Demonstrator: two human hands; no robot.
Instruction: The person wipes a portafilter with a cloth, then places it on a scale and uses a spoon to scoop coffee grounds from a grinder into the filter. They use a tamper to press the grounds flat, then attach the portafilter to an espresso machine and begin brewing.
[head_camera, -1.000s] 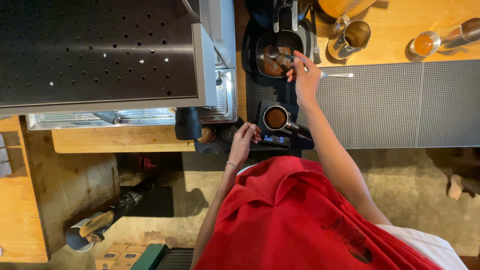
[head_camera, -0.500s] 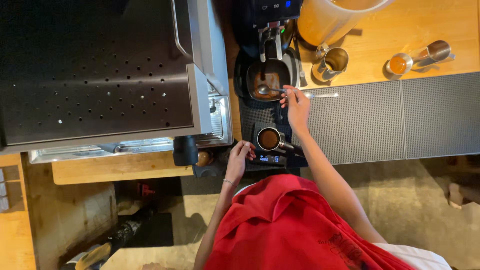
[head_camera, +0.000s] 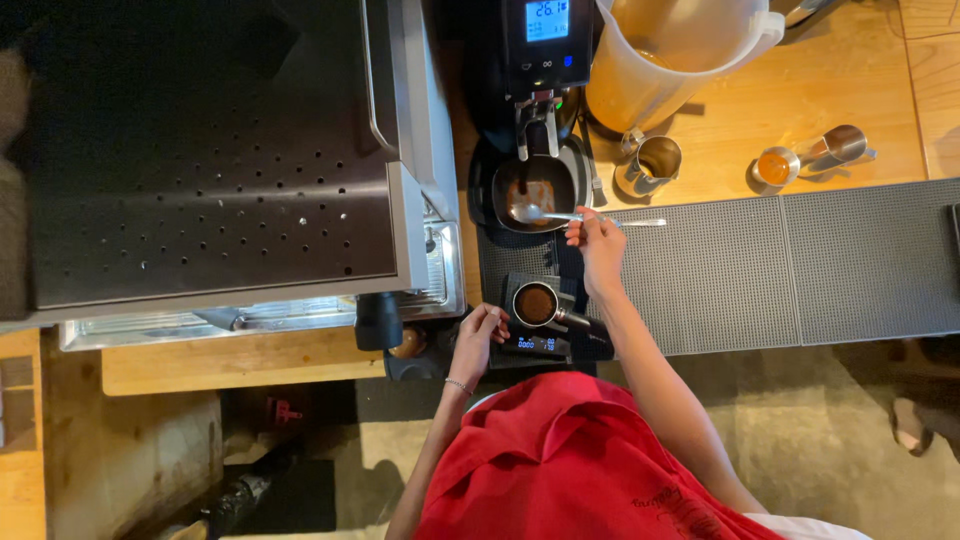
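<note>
My right hand (head_camera: 598, 250) pinches the handle of a metal spoon (head_camera: 560, 215), and the spoon's bowl rests in the dark grounds tray (head_camera: 565, 165) under the black grinder (head_camera: 545, 40). Just below it, a portafilter basket (head_camera: 537, 305) full of brown ground coffee sits on a small black scale (head_camera: 545, 345). My left hand (head_camera: 480, 335) touches the scale's left edge with curled fingers and holds nothing.
A large steel espresso machine (head_camera: 200, 150) fills the left. On the wooden counter stand a translucent plastic jug (head_camera: 680, 50), a small steel pitcher (head_camera: 655, 160) and two small metal cups (head_camera: 775, 165). A grey rubber mat (head_camera: 800, 270) runs to the right.
The view has shifted so the counter sits lower and larger in the frame. My right hand stays at the tray with the spoon, dipping its bowl into the grounds. The left hand has barely moved.
</note>
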